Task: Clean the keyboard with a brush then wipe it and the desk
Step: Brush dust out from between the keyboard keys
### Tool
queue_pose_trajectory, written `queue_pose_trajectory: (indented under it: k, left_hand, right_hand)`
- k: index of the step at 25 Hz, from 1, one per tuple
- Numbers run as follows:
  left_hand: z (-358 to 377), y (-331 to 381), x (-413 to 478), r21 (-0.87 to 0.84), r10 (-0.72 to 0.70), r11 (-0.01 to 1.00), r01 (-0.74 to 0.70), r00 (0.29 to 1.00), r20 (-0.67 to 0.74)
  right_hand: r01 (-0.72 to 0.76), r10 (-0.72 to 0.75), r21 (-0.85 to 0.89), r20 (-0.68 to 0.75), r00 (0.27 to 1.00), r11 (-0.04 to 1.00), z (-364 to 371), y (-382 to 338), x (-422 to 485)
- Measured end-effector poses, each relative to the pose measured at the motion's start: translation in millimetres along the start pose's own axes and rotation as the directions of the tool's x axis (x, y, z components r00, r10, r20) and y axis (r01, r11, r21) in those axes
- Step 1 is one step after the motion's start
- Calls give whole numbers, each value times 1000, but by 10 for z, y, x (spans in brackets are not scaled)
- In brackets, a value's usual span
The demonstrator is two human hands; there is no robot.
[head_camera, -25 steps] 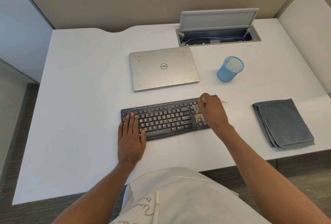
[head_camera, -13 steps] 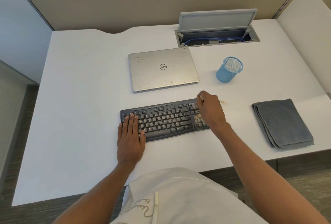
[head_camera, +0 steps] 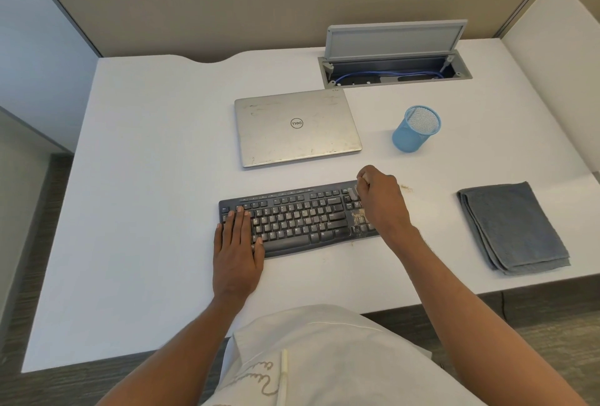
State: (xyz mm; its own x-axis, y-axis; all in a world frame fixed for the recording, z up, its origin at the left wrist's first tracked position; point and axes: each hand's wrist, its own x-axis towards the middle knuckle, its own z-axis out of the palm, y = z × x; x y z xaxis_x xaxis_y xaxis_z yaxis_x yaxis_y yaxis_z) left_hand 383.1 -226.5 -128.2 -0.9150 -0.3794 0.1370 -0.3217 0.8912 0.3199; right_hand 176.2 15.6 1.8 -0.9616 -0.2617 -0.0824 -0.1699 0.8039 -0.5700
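Observation:
A black keyboard [head_camera: 298, 219] lies on the white desk [head_camera: 152, 178], with tan dust on its right-hand keys. My left hand [head_camera: 237, 249] rests flat on the keyboard's left end, fingers straight. My right hand [head_camera: 380, 199] is curled over the keyboard's upper right corner and grips a small brush [head_camera: 353, 193], whose grey bristles show just left of the fingers and touch the keys. A folded grey cloth [head_camera: 513, 227] lies on the desk to the right, apart from both hands. Some tan crumbs lie on the desk right of my right hand.
A shut silver laptop [head_camera: 297, 128] lies behind the keyboard. A blue mesh pen cup [head_camera: 415, 129] stands to its right. An open cable hatch [head_camera: 394, 71] with blue cable sits at the back. A white partition [head_camera: 558, 74] borders the right side.
My right hand with the brush has shifted slightly up and left along the keyboard's top right keys. My left hand has stayed on the left end.

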Motion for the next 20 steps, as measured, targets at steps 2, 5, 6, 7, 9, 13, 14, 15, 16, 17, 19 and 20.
queue_pose_trajectory:
  k: [2,5,6,7,9,13,14,15,16,17,19,20]
  left_hand:
    - [3,-4,2,0,1,1000,-1,1000,0]
    - [6,4,4,2,-2,1000,2,1000,5]
    - [5,0,5,0,-7,1000,7,1000,9]
    - [6,-3,5,-2,-8,1000,8,1000,13]
    - [8,-4,2,-1,-9,1000,9,1000,17]
    - [13,-15,2,-2,-9,1000,9,1000,25]
    - [16,-18,1,-2,-11,1000,11,1000,24]
    - [14,-18,4,-6,-16,1000,16,1000,25]
    - [14,-17,10,-8,-20,1000,21,999,29]
    - [15,-7,18,-4,-24,1000,24,999,34]
    - [22,33,22,23,-38,999,37,998,48]
    - [22,52,20,37,-46,998,44,997,54]
  right_hand:
    - [3,-3,-4,7,1000,1000,-12,0,-3]
    - [-25,25,-21,26,999,999,4,57,-11]
    - [-35,36,-46,34,999,998,23,85,-19]
    - [-40,44,-84,44,998,996,30,103,-35]
    - [-28,37,-151,56,998,988,30,128,-48]
    - [-42,42,-38,-10,999,998,-44,89,-18]
    - [-32,31,-12,-36,999,999,-52,90,-1]
    - [-27,27,7,-42,999,1000,-56,91,4]
    - [-33,33,23,-28,999,999,-49,97,1]
    - [-53,53,33,5,999,998,-48,88,-15]
    - [-89,88,14,64,994,996,-31,95,-53]
    - [-82,83,-18,75,994,996,-23,110,-65]
